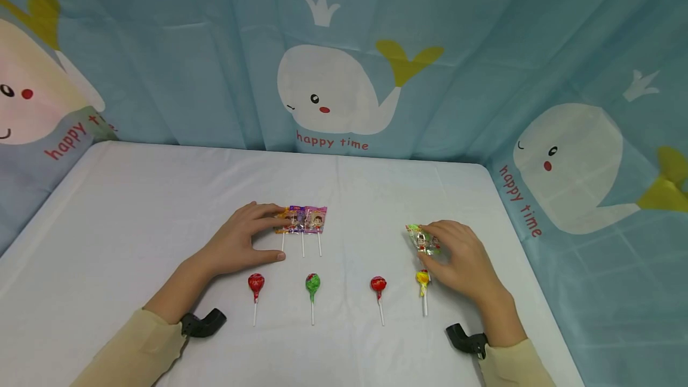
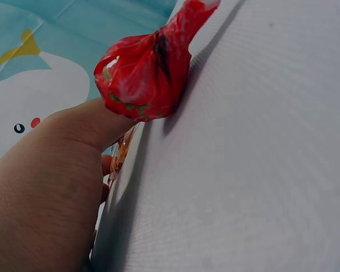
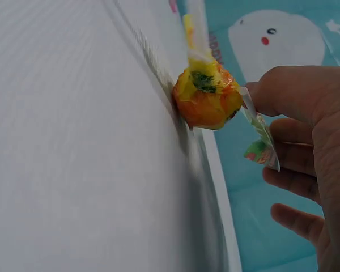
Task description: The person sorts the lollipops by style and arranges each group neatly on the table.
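Observation:
My left hand [image 1: 242, 240] rests its fingers on the left part of a row of flat lollipops [image 1: 315, 220] in orange, purple and pink wrappers. Its fingers are fairly straight and the thumb lies apart, by the leftmost stick. On the right, my right hand [image 1: 457, 252] pinches a flat lollipop in a clear and green wrapper [image 1: 421, 239] between thumb and fingers. The right wrist view shows this wrapper [image 3: 260, 144] off the cloth. Just below that hand lies a yellow ball lollipop [image 1: 423, 278]. A red ball lollipop [image 1: 255, 282] lies below the left hand.
A green ball lollipop [image 1: 312, 282] and another red ball lollipop [image 1: 378, 284] lie in the front row, sticks towards me. White cloth [image 1: 344, 351] covers the table. Blue curtains with whale prints [image 1: 328, 88] stand behind and at both sides.

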{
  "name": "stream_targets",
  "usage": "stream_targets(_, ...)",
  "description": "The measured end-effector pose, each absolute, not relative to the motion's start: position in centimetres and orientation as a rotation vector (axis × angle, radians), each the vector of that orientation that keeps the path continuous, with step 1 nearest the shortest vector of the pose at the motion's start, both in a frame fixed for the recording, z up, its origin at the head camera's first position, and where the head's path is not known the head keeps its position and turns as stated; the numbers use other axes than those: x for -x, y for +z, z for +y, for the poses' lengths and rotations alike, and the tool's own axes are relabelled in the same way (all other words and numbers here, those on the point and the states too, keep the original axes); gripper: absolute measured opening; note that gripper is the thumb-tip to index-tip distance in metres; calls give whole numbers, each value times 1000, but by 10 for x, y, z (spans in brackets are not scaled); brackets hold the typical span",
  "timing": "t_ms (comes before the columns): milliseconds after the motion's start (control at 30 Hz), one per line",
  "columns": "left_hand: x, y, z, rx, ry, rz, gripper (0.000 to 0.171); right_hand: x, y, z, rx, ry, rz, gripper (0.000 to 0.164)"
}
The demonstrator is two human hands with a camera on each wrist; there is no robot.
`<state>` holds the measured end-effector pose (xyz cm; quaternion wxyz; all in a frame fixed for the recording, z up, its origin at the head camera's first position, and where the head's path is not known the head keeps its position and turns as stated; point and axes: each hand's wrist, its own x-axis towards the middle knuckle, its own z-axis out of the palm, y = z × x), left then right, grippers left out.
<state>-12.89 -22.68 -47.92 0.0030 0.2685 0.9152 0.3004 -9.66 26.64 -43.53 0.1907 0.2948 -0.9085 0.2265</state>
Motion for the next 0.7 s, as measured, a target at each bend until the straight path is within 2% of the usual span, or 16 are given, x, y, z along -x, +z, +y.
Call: stream_targets(700, 128, -478, -227, -834, 942, 2869, 70, 110, -432, 251, -822, 671, -2577, 49)
